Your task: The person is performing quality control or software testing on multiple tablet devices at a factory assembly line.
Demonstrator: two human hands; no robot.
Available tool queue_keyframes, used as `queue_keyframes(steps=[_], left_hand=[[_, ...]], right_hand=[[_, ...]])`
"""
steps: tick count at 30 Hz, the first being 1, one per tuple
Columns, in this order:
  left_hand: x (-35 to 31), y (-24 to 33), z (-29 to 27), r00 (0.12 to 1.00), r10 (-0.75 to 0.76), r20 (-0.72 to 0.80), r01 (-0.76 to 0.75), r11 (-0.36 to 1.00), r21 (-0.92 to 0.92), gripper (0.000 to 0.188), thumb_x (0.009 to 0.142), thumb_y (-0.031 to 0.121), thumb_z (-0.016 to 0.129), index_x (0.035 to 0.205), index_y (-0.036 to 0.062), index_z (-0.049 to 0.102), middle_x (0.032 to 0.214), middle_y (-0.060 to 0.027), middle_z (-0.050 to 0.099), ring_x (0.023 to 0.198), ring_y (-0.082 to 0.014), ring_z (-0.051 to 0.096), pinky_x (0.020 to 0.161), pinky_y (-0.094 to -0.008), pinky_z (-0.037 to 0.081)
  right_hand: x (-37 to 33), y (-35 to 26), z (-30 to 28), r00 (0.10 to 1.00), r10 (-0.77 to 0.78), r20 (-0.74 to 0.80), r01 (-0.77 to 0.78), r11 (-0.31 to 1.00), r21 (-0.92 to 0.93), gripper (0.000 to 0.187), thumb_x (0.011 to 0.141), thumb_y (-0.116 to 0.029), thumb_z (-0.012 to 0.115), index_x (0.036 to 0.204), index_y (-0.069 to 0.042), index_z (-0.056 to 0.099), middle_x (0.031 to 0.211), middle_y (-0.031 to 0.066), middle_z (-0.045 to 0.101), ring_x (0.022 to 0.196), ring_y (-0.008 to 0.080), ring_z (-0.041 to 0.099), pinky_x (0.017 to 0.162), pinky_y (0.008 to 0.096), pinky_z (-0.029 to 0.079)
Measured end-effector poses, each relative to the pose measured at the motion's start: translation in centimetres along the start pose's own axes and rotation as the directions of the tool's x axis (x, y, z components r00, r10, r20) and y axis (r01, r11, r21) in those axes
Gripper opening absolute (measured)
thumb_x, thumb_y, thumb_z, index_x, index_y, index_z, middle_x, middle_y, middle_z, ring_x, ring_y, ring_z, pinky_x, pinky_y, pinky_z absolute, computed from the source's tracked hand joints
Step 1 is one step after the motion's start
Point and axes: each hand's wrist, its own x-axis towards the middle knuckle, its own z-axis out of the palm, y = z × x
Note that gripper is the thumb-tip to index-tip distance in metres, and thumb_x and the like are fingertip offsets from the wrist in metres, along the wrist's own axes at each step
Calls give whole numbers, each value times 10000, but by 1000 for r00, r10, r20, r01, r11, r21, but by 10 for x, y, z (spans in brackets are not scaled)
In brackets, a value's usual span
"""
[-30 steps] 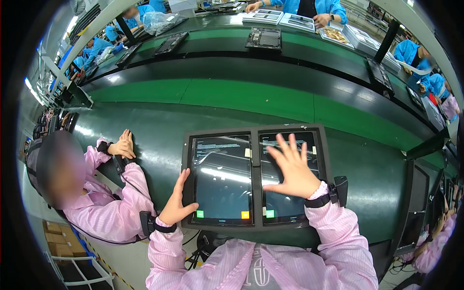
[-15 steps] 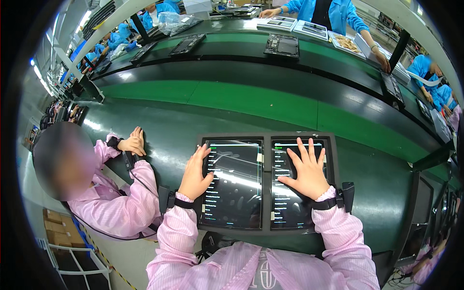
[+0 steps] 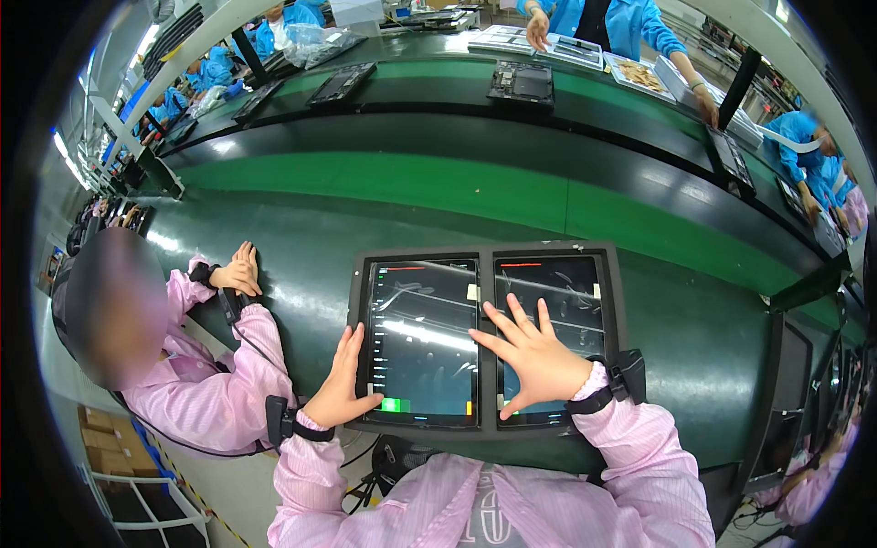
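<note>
Two dark tablets lie side by side in a black two-bay tray on the bench. The left tablet (image 3: 429, 356) shows lines of text, a red line at the top and a green block low on its left side. My left hand (image 3: 343, 388) is open at that tablet's left edge, its thumb by the green block. Over the right tablet (image 3: 557, 288) my right hand (image 3: 539, 361) is spread open, thumb low and fingers slanting up left. It covers much of that screen's lower half. The black tray (image 3: 488, 310) frames both tablets. Neither hand holds anything.
On my left a person in pink rests clasped hands (image 3: 239, 274) on the green bench (image 3: 292, 233). Beyond, a raised line carries opened devices (image 3: 521, 84). Across it a person in blue (image 3: 630, 27) works beside white trays (image 3: 639, 78).
My left hand has moved down along the left tablet's edge. My right hand has moved down and left over the right one. Both screens' lists have changed, with red lines and a green block now showing.
</note>
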Motion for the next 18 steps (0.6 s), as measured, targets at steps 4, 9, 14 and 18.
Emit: queue_keyframes(steps=[4,9,14,18], left_hand=[[-8,0,2,998,19,62,-17,1000,-19,1069,730,142,736,1514,-26,29,1578,-245,68,1464,-443,-9,1176,-469,119],[-7,3,-1,997,11,72,-10,1000,-5,1052,732,135,736,1516,-18,51,1577,-239,86,1468,-434,-2,1176,-466,122],[21,-4,5,993,-11,-115,1,996,-84,972,746,116,721,1513,0,135,1538,-223,260,1465,-416,101,1172,-459,153],[63,-6,8,933,29,-358,-34,999,-8,845,774,81,676,1491,21,232,1433,-171,455,1431,-371,258,1157,-458,210]], right_hand=[[1,-3,3,998,-8,55,10,999,-43,1243,484,-549,880,1505,-163,285,1588,212,103,1446,498,23,1066,736,32],[-3,7,4,985,92,-143,-84,994,64,1136,601,-605,800,1504,-150,283,1580,211,138,1452,479,25,1071,731,10],[-1,23,3,885,331,-327,-351,936,-1,876,749,-588,705,1394,-55,447,1567,214,166,1458,454,6,1077,721,24],[0,25,3,887,351,-301,-373,928,-16,857,752,-586,700,1395,-75,455,1569,209,164,1457,454,7,1079,718,23]])
